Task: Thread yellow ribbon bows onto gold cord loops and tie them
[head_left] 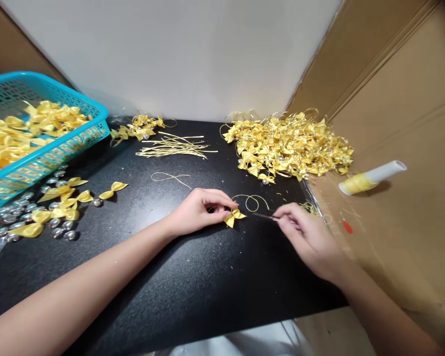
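Observation:
Near the middle of the black table, my left hand (202, 211) is closed in a pinch on a small yellow ribbon bow (235, 217). From the bow a thin gold cord (252, 198) curls away to the right in a loop. My right hand (306, 237) is shut around a thin, dark, pointed tool (265, 216). Its tip points left toward the bow, a little apart from it. Whether the tool is tweezers or small scissors cannot be made out. Beyond my left hand, a loose gold cord (170, 177) lies crossed over itself.
A turquoise basket (104, 117) of yellow bows stands left, with silver bells (68, 226) and loose bows (113, 190) beside it. Cut gold cords (176, 147) lie at the back. A heap of corded bows (292, 146) sits back right, near a yellow thread spool (359, 182) and red-handled tool (347, 226).

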A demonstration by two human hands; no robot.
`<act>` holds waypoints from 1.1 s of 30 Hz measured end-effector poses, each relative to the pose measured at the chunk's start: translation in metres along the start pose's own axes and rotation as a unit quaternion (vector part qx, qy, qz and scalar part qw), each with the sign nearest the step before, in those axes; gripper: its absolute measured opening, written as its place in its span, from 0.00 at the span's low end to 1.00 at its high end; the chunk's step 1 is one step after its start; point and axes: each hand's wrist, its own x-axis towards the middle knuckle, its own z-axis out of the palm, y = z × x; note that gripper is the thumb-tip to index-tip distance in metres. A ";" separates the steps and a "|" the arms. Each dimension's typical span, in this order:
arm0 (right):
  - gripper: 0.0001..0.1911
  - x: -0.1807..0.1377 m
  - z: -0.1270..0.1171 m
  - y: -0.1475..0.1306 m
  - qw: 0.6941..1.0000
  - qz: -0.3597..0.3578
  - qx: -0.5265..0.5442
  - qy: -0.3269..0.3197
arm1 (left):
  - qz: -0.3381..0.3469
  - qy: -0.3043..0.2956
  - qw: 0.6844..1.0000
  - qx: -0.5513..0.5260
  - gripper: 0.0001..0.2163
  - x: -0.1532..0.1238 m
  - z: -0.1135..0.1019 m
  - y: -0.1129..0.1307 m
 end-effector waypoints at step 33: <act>0.11 0.038 0.028 -0.011 0.988 -0.119 -0.096 0.002 | 0.000 -0.012 1.000 -0.016 0.11 0.002 -0.002 -0.003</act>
